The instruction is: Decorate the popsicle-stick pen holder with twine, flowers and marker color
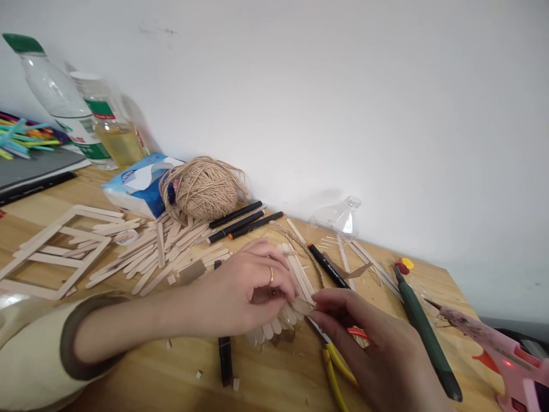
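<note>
My left hand (259, 286), with a gold ring on one finger, is closed over a small piece made of craft sticks (266, 333) set side by side, their rounded ends showing below my fingers. Thumb and forefinger of my right hand (364, 335) pinch the pale tip of a craft stick (303, 307) at the right side of that piece. My left palm hides much of the work. Beneath my right hand lie yellow-handled pliers (332, 366), partly covered. A dark marker (225, 355) lies below my left wrist.
Loose craft sticks (146, 257), a stick frame (55, 252), a twine ball (208, 189), tissues (143, 180) and bottles (55, 97) occupy the left. Several markers (328, 266) lie behind my hands. To the right are a green-handled tool (424, 337) and a pink glue gun (493, 343) with a red light.
</note>
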Tool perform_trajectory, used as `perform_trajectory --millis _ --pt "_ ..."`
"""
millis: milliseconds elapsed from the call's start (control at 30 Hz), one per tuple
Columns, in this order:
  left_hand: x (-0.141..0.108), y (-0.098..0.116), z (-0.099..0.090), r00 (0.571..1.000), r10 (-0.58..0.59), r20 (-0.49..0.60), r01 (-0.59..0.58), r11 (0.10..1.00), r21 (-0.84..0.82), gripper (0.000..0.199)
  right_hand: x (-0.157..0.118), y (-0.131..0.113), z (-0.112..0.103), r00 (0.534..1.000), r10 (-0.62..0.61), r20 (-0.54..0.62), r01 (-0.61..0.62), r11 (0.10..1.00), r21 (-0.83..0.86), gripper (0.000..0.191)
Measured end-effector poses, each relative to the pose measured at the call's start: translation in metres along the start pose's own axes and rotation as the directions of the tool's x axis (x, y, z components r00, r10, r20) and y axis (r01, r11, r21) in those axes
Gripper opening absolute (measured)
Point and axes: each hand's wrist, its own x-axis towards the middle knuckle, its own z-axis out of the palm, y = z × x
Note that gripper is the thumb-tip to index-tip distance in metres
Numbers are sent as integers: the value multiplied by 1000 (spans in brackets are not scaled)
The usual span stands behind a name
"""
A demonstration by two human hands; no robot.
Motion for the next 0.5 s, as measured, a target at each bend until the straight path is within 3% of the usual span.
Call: perform_trajectory --millis 200,333,500 --pt "0 -1 0 1000 25 -6 -25 1000 -6 17 3 -6 -2 981 187 53 -192 976 105 16" --pt "0 -2 0 999 29 -23 -29 999 -15 17 6 -10 -3 964 255 82 -264 954 141 16" --pt "-1 -3 1 998 40 -40 -41 999 -11 15 11 -13 -5 925 322 203 -363 907 214 15"
